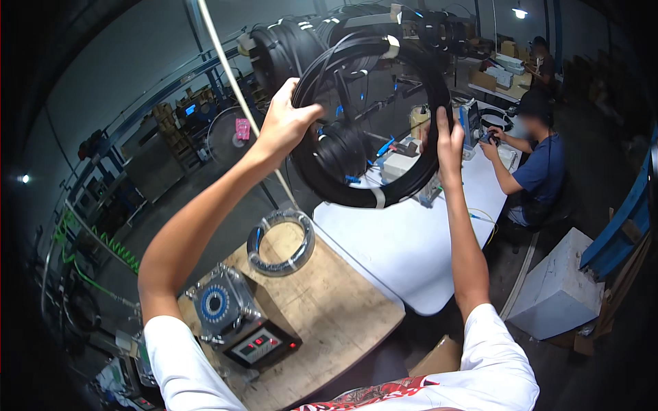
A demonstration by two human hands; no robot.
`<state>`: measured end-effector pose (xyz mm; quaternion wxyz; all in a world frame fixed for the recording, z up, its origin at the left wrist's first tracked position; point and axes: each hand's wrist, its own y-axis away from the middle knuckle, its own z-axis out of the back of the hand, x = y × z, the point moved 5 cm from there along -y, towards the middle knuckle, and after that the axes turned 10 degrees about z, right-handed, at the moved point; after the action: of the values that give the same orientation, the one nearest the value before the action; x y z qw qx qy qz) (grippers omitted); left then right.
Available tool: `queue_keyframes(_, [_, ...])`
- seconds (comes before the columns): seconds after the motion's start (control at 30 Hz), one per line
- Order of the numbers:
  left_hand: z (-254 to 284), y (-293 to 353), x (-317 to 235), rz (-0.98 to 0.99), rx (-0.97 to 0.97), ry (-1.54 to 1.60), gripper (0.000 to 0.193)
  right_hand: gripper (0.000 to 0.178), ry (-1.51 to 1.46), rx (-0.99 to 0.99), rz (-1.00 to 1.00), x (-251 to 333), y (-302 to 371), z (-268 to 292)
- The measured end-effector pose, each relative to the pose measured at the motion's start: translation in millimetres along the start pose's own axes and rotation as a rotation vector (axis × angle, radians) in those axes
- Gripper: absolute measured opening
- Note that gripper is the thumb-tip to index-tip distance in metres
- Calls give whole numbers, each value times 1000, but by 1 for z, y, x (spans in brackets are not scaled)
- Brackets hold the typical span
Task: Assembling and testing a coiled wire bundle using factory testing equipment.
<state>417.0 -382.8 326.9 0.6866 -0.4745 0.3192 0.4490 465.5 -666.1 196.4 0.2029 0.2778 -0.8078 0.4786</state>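
A large coil of black cable (410,189), bound with white ties, is raised upright above the tables between my two hands. My left hand (291,122) grips its left side, with the thumb toward the inside of the ring. Around the right side of the coil closes my right hand (449,145), its fingers partly hidden behind the cable. Below, on the wooden table, lies a smaller coil (279,264) in clear wrap. Nearer me stands a machine (257,342) with a red digital display and a round blue-ringed top.
A white table (384,250) adjoins the wooden table (329,312). At its right a co-worker (545,161) sits handling a small dark object; another person is farther back. Black cable coils (281,51) hang beyond my hands. A white foam box (558,288) rests on the floor at right.
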Motion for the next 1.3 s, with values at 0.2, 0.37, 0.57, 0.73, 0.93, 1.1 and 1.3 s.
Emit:
queue_keyframes(0.2, [-30, -189, -35, -334, -85, -485, 51, 47, 193, -108, 98, -58, -180, 29])
queue_keyframes(0.37, [-60, -307, -44, -378, -167, -669, 65, 50, 265, -76, 79, -104, -295, 46])
queue_keyframes(0.57, [-43, -388, -19, -311, -189, -762, 64, 50, 304, 39, 56, -168, -370, 24])
queue_keyframes(0.73, [-20, -417, 5, -228, -254, -804, 63, 47, 224, 105, 49, -222, -399, -9])
queue_keyframes(0.93, [12, -424, 27, -167, -334, -1170, 53, 42, 174, 114, -107, -300, -402, -51])
queue_keyframes(1.1, [9, -433, 51, -334, -501, -1326, 54, 44, 352, 120, -7, -350, -436, -53])
queue_keyframes(1.3, [-12, -441, 46, -441, -498, -1455, 67, 47, 600, 69, 180, -345, -452, -54])
